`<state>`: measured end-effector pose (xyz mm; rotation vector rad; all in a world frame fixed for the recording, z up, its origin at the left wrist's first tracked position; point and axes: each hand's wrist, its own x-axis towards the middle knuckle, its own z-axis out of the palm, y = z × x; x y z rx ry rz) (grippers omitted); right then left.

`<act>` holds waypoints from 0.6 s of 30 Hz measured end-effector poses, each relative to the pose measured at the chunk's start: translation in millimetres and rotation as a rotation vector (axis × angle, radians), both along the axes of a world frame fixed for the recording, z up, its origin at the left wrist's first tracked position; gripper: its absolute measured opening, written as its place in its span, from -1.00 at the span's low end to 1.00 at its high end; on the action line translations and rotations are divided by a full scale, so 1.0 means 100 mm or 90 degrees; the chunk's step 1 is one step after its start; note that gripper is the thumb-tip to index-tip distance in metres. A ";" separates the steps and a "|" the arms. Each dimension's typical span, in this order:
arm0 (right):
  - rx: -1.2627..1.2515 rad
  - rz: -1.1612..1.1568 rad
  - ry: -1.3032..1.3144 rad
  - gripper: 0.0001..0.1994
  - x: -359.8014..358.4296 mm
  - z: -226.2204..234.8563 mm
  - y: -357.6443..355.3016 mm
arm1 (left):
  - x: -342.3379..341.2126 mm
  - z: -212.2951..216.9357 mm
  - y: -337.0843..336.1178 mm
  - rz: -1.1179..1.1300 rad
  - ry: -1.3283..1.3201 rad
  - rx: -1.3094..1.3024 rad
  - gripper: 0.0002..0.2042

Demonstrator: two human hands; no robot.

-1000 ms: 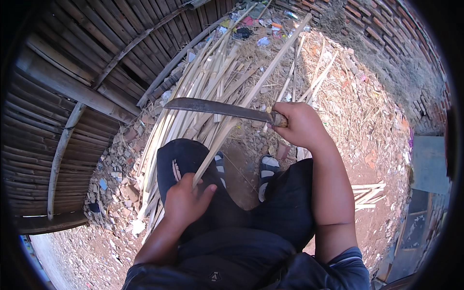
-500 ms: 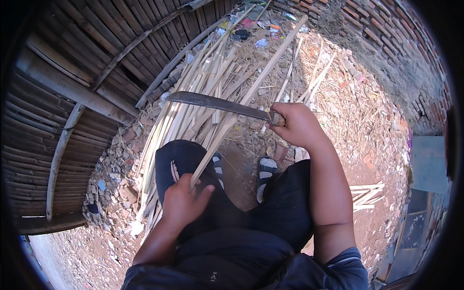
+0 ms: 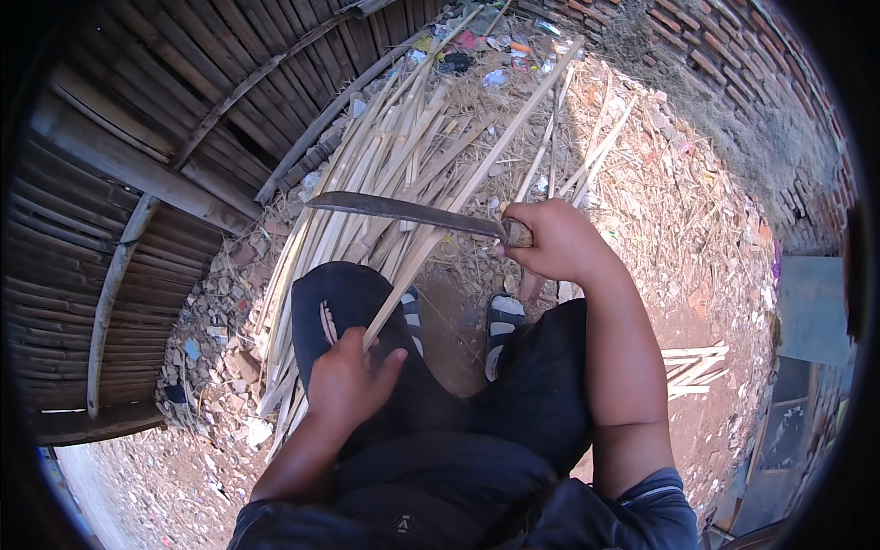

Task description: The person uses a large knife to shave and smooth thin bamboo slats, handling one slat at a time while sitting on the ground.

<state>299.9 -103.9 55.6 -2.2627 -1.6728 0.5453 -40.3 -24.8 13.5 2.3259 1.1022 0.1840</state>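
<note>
Bamboo strip point(image 3: 477, 179) in left hand point(image 3: 348, 385), under right hand's point(image 3: 555, 243) machete point(image 3: 403, 211).

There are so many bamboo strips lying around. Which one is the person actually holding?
The long strip slanting from the left hand at the knee up toward the brick wall. It alone is gripped, passing under the blade; the rest lie on the ground.

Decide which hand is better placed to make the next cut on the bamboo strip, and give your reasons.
Probably the right hand: it grips the long curved knife, whose blade lies across the bamboo strip. The left hand only steadies the strip's near end on the knee.
</note>
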 end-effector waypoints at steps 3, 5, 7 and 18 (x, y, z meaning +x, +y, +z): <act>0.053 0.071 0.012 -0.64 0.07 -0.08 0.00 | -0.04 0.00 -0.03 -0.003 0.002 0.007 -0.56; 0.122 0.003 0.040 -0.64 0.31 -0.28 -0.05 | -0.03 -0.06 -0.03 -0.018 -0.045 0.041 -0.58; 0.081 -0.130 0.061 -0.62 0.47 -0.17 -0.04 | -0.02 -0.08 -0.01 -0.022 -0.074 0.060 -0.59; -0.041 0.048 0.084 -0.49 0.08 0.03 0.05 | -0.01 0.02 -0.03 0.003 -0.003 0.018 -0.56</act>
